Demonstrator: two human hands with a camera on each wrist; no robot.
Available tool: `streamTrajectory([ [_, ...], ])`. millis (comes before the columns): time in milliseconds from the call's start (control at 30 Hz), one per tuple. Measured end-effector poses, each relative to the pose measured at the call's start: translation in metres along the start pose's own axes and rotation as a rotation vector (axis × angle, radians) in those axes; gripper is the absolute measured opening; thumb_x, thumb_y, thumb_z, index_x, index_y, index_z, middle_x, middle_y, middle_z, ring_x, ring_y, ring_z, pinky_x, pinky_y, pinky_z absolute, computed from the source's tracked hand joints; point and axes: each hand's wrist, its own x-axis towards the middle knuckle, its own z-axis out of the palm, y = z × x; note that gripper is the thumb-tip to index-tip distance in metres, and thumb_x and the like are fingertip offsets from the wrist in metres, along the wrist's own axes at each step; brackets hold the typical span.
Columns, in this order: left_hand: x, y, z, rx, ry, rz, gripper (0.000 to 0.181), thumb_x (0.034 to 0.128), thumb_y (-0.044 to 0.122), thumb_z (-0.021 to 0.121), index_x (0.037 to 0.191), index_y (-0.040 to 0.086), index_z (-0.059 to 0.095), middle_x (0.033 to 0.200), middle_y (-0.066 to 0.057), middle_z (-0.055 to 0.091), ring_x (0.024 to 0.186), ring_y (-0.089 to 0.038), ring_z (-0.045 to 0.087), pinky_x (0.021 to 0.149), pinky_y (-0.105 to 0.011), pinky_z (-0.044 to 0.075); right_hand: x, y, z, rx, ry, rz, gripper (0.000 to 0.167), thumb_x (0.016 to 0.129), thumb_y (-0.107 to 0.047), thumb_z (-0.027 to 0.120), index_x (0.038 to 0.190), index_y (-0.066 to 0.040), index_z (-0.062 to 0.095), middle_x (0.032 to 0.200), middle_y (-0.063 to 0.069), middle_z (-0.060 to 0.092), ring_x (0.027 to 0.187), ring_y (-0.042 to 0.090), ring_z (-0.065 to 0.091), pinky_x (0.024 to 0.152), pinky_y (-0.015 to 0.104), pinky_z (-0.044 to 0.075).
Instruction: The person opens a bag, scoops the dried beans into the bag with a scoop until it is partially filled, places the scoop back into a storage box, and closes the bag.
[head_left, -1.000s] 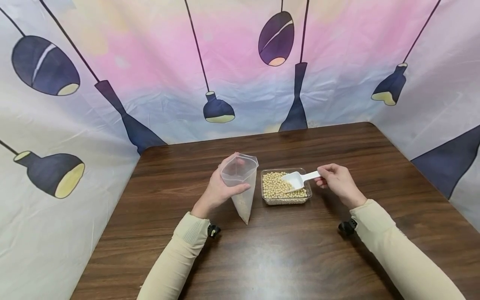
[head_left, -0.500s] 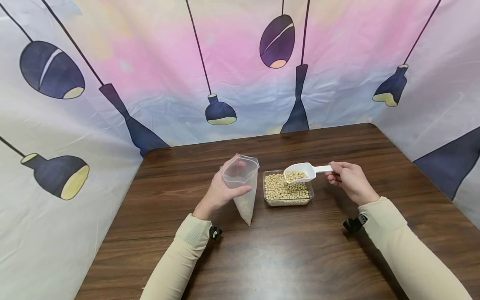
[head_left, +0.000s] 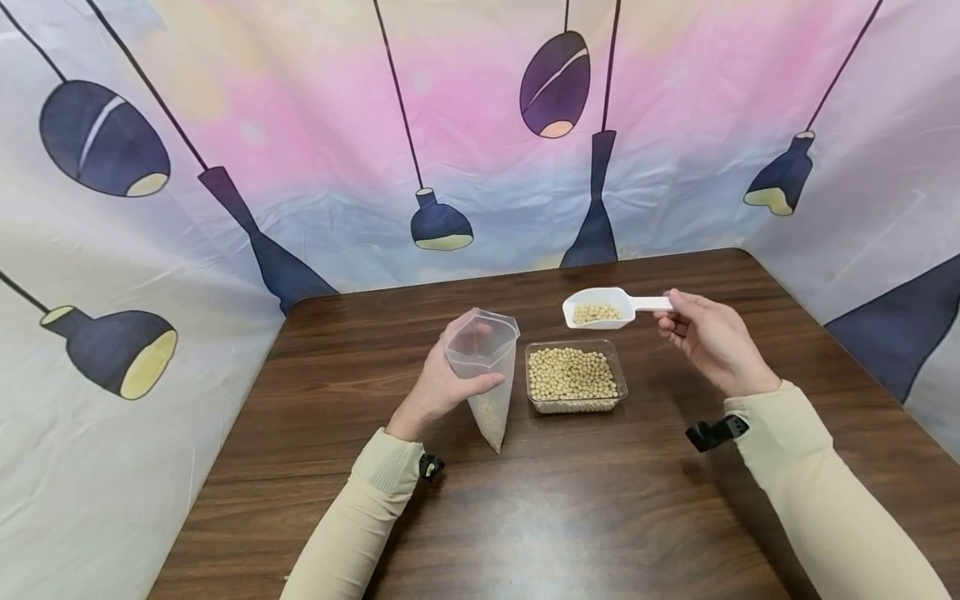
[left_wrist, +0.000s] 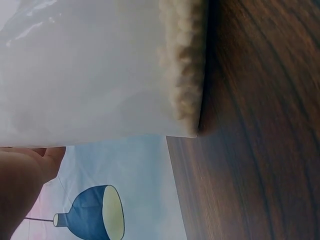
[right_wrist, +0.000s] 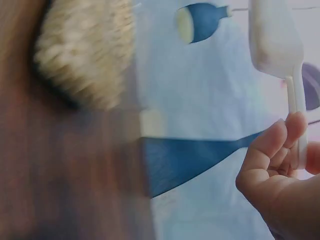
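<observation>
The left hand (head_left: 438, 383) grips a translucent plastic bag (head_left: 491, 408), its mouth spread wide, with some pale beans showing at the bottom in the left wrist view. Its thumb lies across the front of the bag. The right hand (head_left: 716, 342) pinches the handle of a white scoop (head_left: 626, 302), which carries a small heap of yellowish beans (head_left: 596, 313). Raised above the table, the scoop hangs behind and over a clear rectangular container (head_left: 577, 407) full of the same beans. In the right wrist view thumb and fingers close on the scoop's handle (right_wrist: 298, 95).
Everything is on or over a dark wood-grain table (head_left: 525, 517). The container stands just right of the bag. A fabric backdrop (head_left: 322, 167) printed with hanging lamps borders the table at the back and sides.
The right hand has lifted the scoop, loaded with beans, out of the container and upward. The left hand and bag have stayed almost in place.
</observation>
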Motion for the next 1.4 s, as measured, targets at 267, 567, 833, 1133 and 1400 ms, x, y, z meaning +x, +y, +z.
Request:
streamTrajectory([
  [267, 0.001, 0.001, 0.001, -0.012, 0.003, -0.005, 0.087, 0.0731, -0.007, 0.076, 0.147, -0.003, 0.030, 0.129, -0.029, 0.050, 0.117, -0.046, 0.048, 0.091, -0.047, 0.044, -0.005, -0.018, 0.040, 0.053, -0.106, -0.088, 0.020, 0.096, -0.018, 0.061, 0.108, -0.002, 0.059, 0.089, 0.008, 0.068, 0.079, 0.015, 0.064, 0.076, 0.025, 0.053],
  [567, 0.001, 0.004, 0.003, 0.019, -0.010, -0.033, 0.088, 0.0745, -0.002, 0.078, 0.148, -0.001, 0.030, 0.132, -0.023, 0.051, 0.119, -0.038, 0.048, 0.094, -0.043, 0.043, -0.011, -0.018, 0.080, -0.008, -0.175, -0.181, 0.023, 0.096, -0.016, 0.061, 0.110, 0.003, 0.059, 0.087, 0.009, 0.070, 0.078, 0.015, 0.066, 0.075, 0.025, 0.054],
  [833, 0.002, 0.006, 0.004, 0.017, -0.010, -0.055, 0.088, 0.0742, -0.001, 0.079, 0.148, -0.002, 0.031, 0.131, -0.022, 0.050, 0.118, -0.036, 0.049, 0.094, -0.043, 0.044, -0.010, -0.017, 0.099, -0.179, -0.156, -0.299, 0.022, 0.095, -0.014, 0.064, 0.109, 0.002, 0.059, 0.085, 0.012, 0.072, 0.075, 0.016, 0.068, 0.073, 0.029, 0.056],
  [1133, 0.002, 0.006, 0.003, -0.002, -0.026, -0.095, 0.090, 0.0753, -0.001, 0.078, 0.150, 0.002, 0.028, 0.144, -0.018, 0.042, 0.126, -0.032, 0.045, 0.098, -0.045, 0.042, -0.011, -0.023, 0.108, -0.522, -0.112, -0.406, 0.025, 0.093, -0.015, 0.066, 0.113, -0.001, 0.062, 0.082, 0.007, 0.073, 0.076, 0.017, 0.070, 0.072, 0.029, 0.055],
  [1400, 0.003, 0.003, 0.003, 0.000, -0.025, -0.039, 0.087, 0.0746, -0.002, 0.078, 0.148, 0.000, 0.031, 0.134, -0.022, 0.050, 0.119, -0.038, 0.049, 0.093, -0.045, 0.044, -0.017, -0.027, 0.108, -0.671, -0.038, -0.511, 0.024, 0.091, -0.014, 0.069, 0.112, -0.003, 0.065, 0.082, 0.002, 0.073, 0.075, 0.015, 0.070, 0.057, 0.020, 0.049],
])
